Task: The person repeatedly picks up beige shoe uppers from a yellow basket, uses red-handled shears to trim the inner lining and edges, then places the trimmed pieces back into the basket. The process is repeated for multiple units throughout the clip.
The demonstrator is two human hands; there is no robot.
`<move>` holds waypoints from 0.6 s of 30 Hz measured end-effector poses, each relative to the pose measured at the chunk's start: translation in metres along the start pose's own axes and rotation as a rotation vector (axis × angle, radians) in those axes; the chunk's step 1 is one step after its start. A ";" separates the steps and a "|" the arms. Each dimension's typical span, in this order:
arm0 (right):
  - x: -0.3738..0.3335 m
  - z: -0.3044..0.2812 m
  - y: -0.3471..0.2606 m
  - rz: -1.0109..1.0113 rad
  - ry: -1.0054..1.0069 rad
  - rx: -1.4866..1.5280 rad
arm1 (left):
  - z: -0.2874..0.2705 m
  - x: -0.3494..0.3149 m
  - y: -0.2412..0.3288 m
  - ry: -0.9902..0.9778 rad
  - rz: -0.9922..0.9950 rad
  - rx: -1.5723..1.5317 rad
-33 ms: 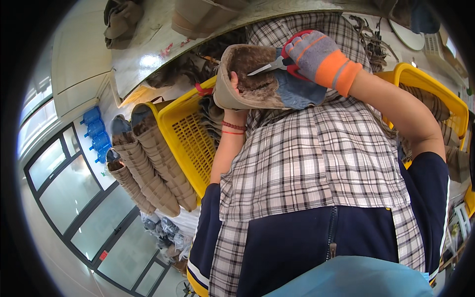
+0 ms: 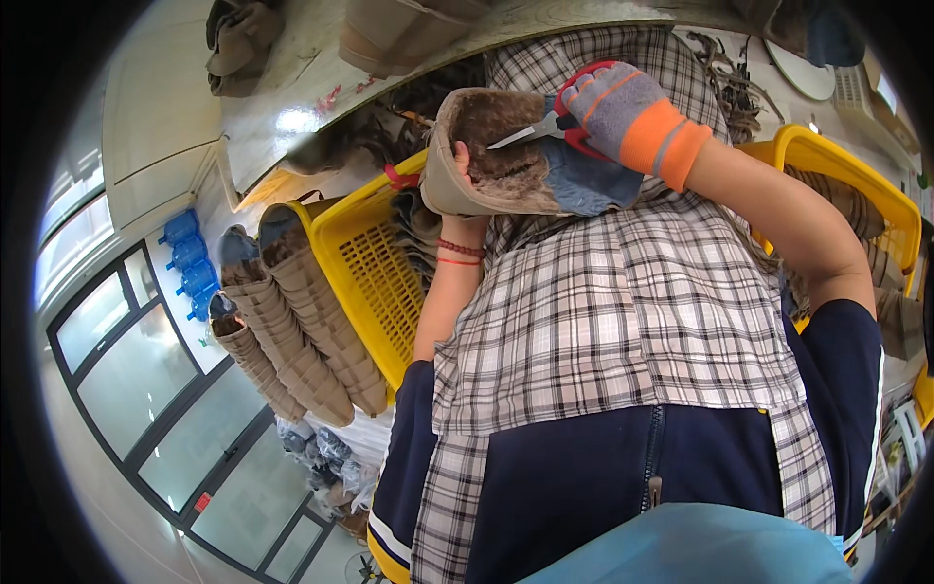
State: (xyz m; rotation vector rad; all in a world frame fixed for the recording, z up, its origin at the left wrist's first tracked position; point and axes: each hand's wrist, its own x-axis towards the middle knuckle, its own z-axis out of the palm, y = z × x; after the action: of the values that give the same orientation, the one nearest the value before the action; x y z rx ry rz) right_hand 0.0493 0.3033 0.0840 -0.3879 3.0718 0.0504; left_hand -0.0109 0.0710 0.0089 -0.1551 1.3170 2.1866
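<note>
1. Nothing had moved since the earlier frame
2. We held the fleece-lined boot upper (image 2: 506,156) up, our left hand (image 2: 465,161) gripping it from inside
3. Our gloved right hand (image 2: 623,112) was clenched around red-handled scissors (image 2: 550,127), blades on the lining, above the yellow basket (image 2: 360,263)

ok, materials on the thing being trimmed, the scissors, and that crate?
Boot upper: tan suede-like outside with brown fuzzy pile lining, apparently fleece. Scissors: shiny metal blades, red handles, probably plastic. Crate: glossy yellow moulded plastic, judging by its perforated lattice wall.
</note>
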 end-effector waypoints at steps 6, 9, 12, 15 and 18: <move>0.009 0.008 -0.005 0.062 -0.095 0.061 | -0.018 0.005 -0.007 -0.016 -0.006 0.044; 0.010 0.011 -0.006 0.079 -0.131 0.079 | -0.010 -0.001 -0.001 -0.029 0.030 0.014; -0.001 0.013 0.000 0.083 -0.046 0.243 | -0.006 -0.006 0.002 -0.022 0.033 -0.016; -0.028 0.018 0.013 0.225 0.102 0.476 | -0.001 -0.007 0.008 -0.109 0.319 0.517; -0.049 0.006 0.016 0.606 0.019 1.149 | 0.012 0.012 0.023 -0.160 0.432 0.662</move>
State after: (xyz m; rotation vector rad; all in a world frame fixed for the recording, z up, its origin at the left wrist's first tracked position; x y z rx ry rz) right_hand 0.0929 0.3315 0.0809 0.5775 2.5074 -1.5397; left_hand -0.0308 0.0784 0.0284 0.5945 2.0315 1.8944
